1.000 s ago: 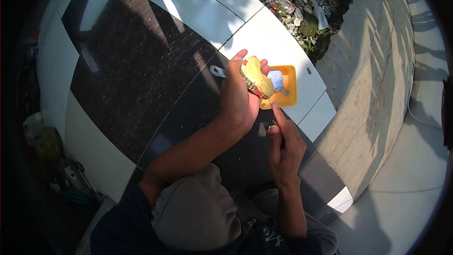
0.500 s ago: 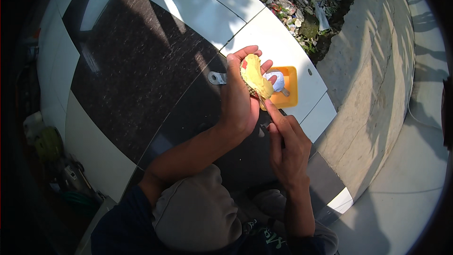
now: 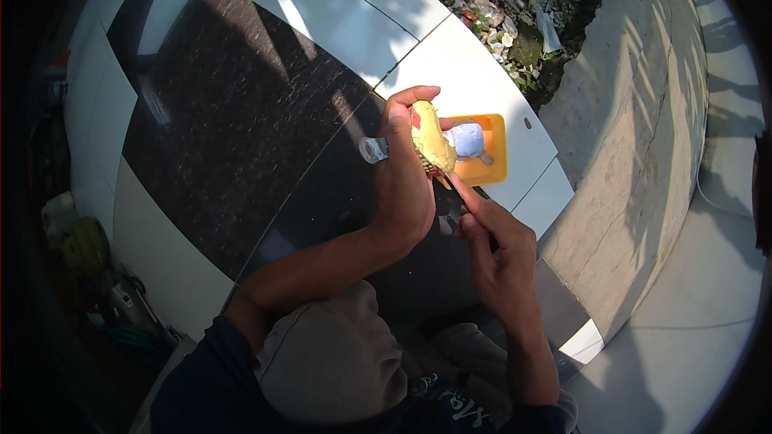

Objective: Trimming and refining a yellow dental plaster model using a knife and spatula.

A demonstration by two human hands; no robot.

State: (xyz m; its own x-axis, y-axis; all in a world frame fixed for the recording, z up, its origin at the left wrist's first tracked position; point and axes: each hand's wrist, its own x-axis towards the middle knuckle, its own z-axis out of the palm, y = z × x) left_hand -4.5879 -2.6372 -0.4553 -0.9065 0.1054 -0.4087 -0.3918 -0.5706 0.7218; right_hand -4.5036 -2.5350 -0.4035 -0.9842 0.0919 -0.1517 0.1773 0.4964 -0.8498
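My left hand (image 3: 402, 177), raised over the dark floor tiles, is closed around a rounded yellow object (image 3: 432, 135). Its yellow surface looks soft and uneven, with a red patch near the top and a patterned dark-and-pale edge below. My right hand (image 3: 503, 245) pinches a thin, dark tool (image 3: 450, 182), whose tip meets the lower end of the yellow object. The tool's exact kind is hidden by my fingers. Just beyond, an orange-yellow tray (image 3: 500, 153) holds a whitish lump (image 3: 467, 140) with a short tan stick end (image 3: 486, 158) beside it.
A silvery piece with a round hole (image 3: 372, 149) lies left of my left hand. A small pale scrap (image 3: 447, 226) rests on the dark tiles (image 3: 241, 112). Rubble (image 3: 515, 16) lies beyond the white tiles, beside a concrete ledge (image 3: 627, 112). Assorted gear (image 3: 84, 245) stands far left.
My left hand has tilted the yellow object and its fingers have curled in. My right hand has shifted slightly right and down, its index finger now more bent along the tool.
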